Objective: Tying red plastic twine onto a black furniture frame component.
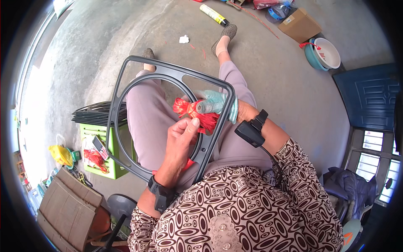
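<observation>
Red twine bundle (pixel 208 122), one: lying over the seated person's lap, its loose ends fanning toward the right. Right hand (pixel 214 104), in a teal-and-white striped glove: curling its fingers closed around the bundle, gripping it near its gathered part. Left hand (pixel 178 136), bare: bringing thumb and forefinger together at the bundle's near edge; whether they are pinching a strand, one cannot tell. Black frame (pixel 171 69), rectangular with a round opening: leaning across the thighs, encircling the bundle in view. Green plastic stool (pixel 87 131), at left: supporting a stack of thin black frames (pixel 96 114), with a mobile phone (pixel 99 145) and loose red twine (pixel 94 158) showing beside the stack.
</observation>
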`<state>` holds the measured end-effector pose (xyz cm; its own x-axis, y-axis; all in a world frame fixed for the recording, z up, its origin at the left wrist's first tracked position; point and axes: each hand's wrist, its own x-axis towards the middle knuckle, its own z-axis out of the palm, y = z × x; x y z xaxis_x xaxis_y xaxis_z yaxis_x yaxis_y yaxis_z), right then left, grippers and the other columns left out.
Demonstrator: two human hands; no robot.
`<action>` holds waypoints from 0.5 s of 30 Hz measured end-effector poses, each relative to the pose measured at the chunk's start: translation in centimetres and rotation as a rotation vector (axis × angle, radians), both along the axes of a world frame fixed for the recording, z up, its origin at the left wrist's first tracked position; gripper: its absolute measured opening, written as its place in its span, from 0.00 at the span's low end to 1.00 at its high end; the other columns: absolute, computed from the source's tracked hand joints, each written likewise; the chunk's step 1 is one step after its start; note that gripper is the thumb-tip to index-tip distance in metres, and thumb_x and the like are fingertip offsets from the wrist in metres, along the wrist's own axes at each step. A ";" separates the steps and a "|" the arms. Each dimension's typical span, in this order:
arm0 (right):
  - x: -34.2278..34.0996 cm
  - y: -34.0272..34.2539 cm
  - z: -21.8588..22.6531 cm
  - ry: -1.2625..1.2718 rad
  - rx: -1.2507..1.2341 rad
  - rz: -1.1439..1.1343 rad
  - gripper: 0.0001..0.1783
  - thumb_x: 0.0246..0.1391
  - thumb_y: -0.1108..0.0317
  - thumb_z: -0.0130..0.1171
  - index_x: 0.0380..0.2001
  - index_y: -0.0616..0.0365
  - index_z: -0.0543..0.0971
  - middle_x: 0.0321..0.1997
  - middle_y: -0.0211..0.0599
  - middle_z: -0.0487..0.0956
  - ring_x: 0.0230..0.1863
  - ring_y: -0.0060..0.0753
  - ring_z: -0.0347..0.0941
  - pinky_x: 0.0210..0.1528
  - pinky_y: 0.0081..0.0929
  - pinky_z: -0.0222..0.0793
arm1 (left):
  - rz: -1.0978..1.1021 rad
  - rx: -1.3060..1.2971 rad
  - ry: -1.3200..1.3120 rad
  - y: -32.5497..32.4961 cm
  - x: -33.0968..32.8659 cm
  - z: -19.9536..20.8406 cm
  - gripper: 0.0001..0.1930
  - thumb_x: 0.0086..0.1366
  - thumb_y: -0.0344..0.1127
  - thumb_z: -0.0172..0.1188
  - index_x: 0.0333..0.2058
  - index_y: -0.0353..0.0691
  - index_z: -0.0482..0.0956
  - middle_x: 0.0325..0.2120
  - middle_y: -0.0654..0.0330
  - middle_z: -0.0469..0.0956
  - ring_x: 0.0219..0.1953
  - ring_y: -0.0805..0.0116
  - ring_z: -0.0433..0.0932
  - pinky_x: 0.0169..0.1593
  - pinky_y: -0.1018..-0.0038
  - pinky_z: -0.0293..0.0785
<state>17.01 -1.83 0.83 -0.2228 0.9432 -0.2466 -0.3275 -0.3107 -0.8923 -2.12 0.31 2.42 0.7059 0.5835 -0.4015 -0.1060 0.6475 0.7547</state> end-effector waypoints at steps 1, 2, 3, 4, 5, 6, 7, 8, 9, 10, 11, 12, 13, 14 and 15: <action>0.2 -0.1 -0.4 -0.020 -0.080 0.036 0.30 0.49 0.50 0.63 0.47 0.63 0.72 0.43 0.36 0.76 0.42 0.25 0.72 0.44 0.23 0.70 | -0.016 0.030 0.036 0.1 0.0 0.1 0.14 0.63 0.42 0.58 0.21 0.44 0.70 0.15 0.75 0.63 0.18 0.86 0.57 0.22 0.84 0.51; 0.3 -0.2 -0.6 -0.039 -0.160 0.071 0.30 0.49 0.48 0.62 0.45 0.63 0.74 0.39 0.34 0.77 0.39 0.24 0.73 0.42 0.22 0.71 | -0.033 0.061 0.072 0.2 0.1 0.2 0.16 0.63 0.45 0.58 0.20 0.46 0.68 0.15 0.74 0.63 0.18 0.85 0.57 0.22 0.84 0.51; 0.1 -0.3 -0.5 -0.041 -0.164 0.072 0.30 0.49 0.48 0.62 0.45 0.63 0.74 0.39 0.34 0.77 0.39 0.24 0.73 0.42 0.22 0.71 | -0.032 0.056 0.070 0.2 0.2 0.2 0.16 0.63 0.45 0.58 0.20 0.46 0.68 0.15 0.74 0.63 0.18 0.85 0.57 0.22 0.84 0.51; -0.3 -0.5 -0.4 0.065 -0.255 0.057 0.29 0.50 0.46 0.61 0.43 0.62 0.75 0.36 0.33 0.78 0.35 0.23 0.74 0.39 0.22 0.71 | -0.021 0.085 0.079 0.2 0.3 0.2 0.17 0.63 0.45 0.57 0.19 0.46 0.68 0.15 0.74 0.62 0.17 0.85 0.56 0.22 0.83 0.50; -0.8 -0.7 -0.1 0.172 -0.346 0.042 0.29 0.50 0.44 0.59 0.42 0.61 0.76 0.33 0.32 0.79 0.32 0.22 0.74 0.36 0.21 0.72 | -0.009 0.113 0.090 0.3 0.3 0.2 0.17 0.63 0.45 0.56 0.18 0.46 0.67 0.14 0.74 0.62 0.17 0.85 0.55 0.21 0.83 0.49; -1.4 -0.9 0.8 0.206 -0.311 -0.011 0.35 0.54 0.41 0.53 0.46 0.66 0.74 0.42 0.38 0.78 0.42 0.25 0.74 0.47 0.24 0.70 | -0.004 0.112 0.091 0.4 0.3 0.3 0.17 0.63 0.45 0.56 0.18 0.46 0.67 0.14 0.74 0.62 0.17 0.85 0.55 0.21 0.83 0.49; -1.2 -0.9 0.6 0.207 -0.312 -0.006 0.35 0.54 0.41 0.53 0.46 0.66 0.74 0.42 0.38 0.78 0.42 0.25 0.74 0.47 0.24 0.70 | 0.001 0.076 0.094 0.6 0.2 0.5 0.16 0.64 0.43 0.56 0.19 0.45 0.69 0.14 0.74 0.64 0.17 0.86 0.57 0.21 0.84 0.51; -0.6 -0.8 0.1 0.488 -0.348 0.058 0.35 0.54 0.39 0.51 0.46 0.66 0.74 0.43 0.40 0.78 0.41 0.27 0.74 0.47 0.25 0.71 | 0.007 0.041 0.098 0.7 0.1 0.7 0.15 0.64 0.41 0.55 0.19 0.44 0.71 0.15 0.74 0.66 0.16 0.86 0.59 0.21 0.84 0.53; 0.1 -0.9 -0.6 0.763 -0.379 0.114 0.36 0.54 0.38 0.50 0.45 0.65 0.75 0.43 0.41 0.78 0.41 0.28 0.75 0.46 0.27 0.71 | 0.006 0.040 0.092 0.7 0.3 0.8 0.15 0.64 0.41 0.55 0.19 0.44 0.71 0.15 0.74 0.66 0.16 0.86 0.59 0.21 0.84 0.53; 0.7 -1.0 -1.6 0.751 -0.357 0.123 0.34 0.57 0.40 0.47 0.46 0.65 0.74 0.41 0.42 0.78 0.39 0.30 0.75 0.44 0.28 0.73 | 0.040 -0.020 0.138 0.5 0.6 1.0 0.14 0.64 0.40 0.53 0.19 0.44 0.72 0.15 0.73 0.68 0.17 0.85 0.62 0.21 0.84 0.55; 0.7 -1.2 -2.7 0.750 -0.356 0.124 0.34 0.57 0.40 0.47 0.46 0.65 0.74 0.41 0.42 0.78 0.39 0.30 0.75 0.44 0.28 0.73 | 0.074 -0.080 0.185 0.5 0.8 1.1 0.14 0.64 0.39 0.51 0.20 0.43 0.73 0.16 0.72 0.70 0.17 0.84 0.64 0.21 0.84 0.57; 0.0 -1.5 -3.7 0.850 -0.332 0.024 0.30 0.59 0.45 0.46 0.46 0.64 0.73 0.40 0.41 0.78 0.39 0.30 0.76 0.44 0.28 0.73 | 0.069 -0.082 0.185 0.5 0.8 0.6 0.14 0.64 0.39 0.51 0.20 0.43 0.73 0.16 0.72 0.70 0.17 0.84 0.64 0.21 0.84 0.57; -1.1 -1.6 -3.8 0.950 -0.310 -0.071 0.26 0.60 0.49 0.46 0.46 0.64 0.73 0.39 0.40 0.78 0.39 0.30 0.76 0.43 0.28 0.73 | 0.066 -0.146 0.145 0.5 0.6 -0.3 0.13 0.64 0.38 0.50 0.21 0.42 0.74 0.16 0.70 0.72 0.17 0.82 0.66 0.21 0.84 0.59; -2.8 -1.0 -4.3 0.778 -0.369 -0.082 0.17 0.60 0.60 0.48 0.44 0.63 0.73 0.38 0.38 0.77 0.38 0.31 0.75 0.45 0.30 0.73 | 0.061 -0.211 0.105 0.3 0.5 -0.8 0.12 0.63 0.36 0.49 0.23 0.41 0.75 0.17 0.69 0.73 0.17 0.81 0.68 0.22 0.83 0.62; -3.0 -0.2 -3.0 0.778 -0.374 -0.077 0.17 0.60 0.60 0.48 0.44 0.63 0.73 0.38 0.38 0.77 0.38 0.31 0.75 0.45 0.30 0.73 | 0.068 -0.214 0.106 0.3 0.4 -0.7 0.12 0.63 0.36 0.49 0.23 0.41 0.75 0.17 0.69 0.73 0.17 0.81 0.68 0.22 0.83 0.62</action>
<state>13.98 -2.05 -2.20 -0.3961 0.8498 -0.3478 -0.8346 -0.4911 -0.2496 -1.75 0.61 1.72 0.6154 0.5219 -0.5906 -0.0820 0.7877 0.6106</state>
